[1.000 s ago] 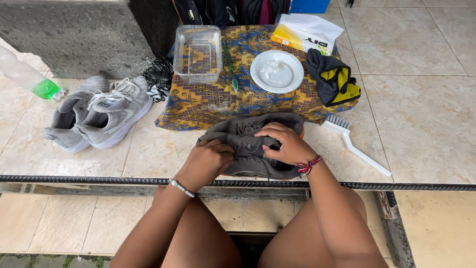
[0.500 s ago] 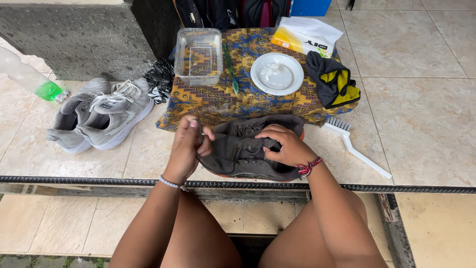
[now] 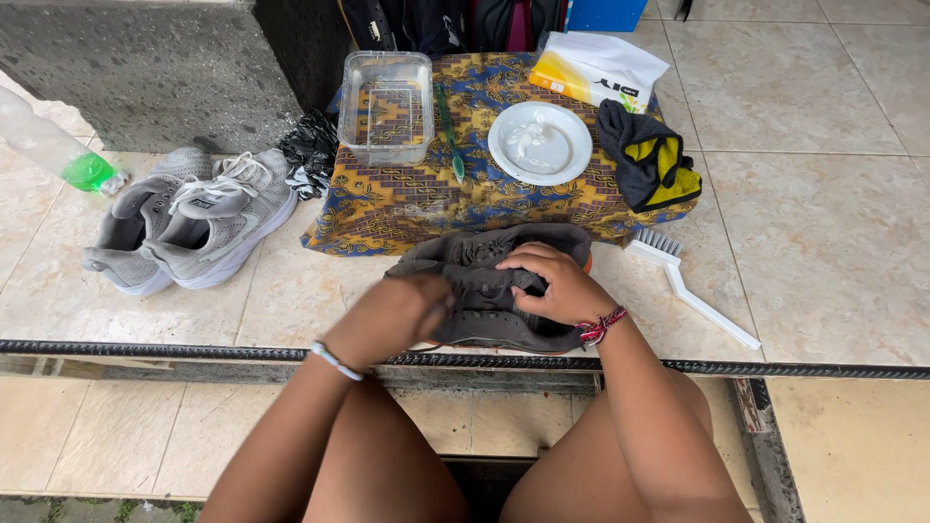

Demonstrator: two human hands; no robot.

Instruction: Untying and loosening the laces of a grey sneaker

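Lying under both hands (image 3: 475, 300), a dark grey shoe (image 3: 494, 291).

Both hands on a dark grey shoe (image 3: 494, 291) at the tiled floor edge: left hand (image 3: 392, 315) blurred at its left side, right hand (image 3: 552, 286) pressing on top. Behind, patterned cloth (image 3: 426, 199) with clear container (image 3: 386, 94), white plate (image 3: 540, 142), green toothbrush (image 3: 450, 136). Nearby, light grey sneakers (image 3: 189, 228), white brush (image 3: 688, 286).
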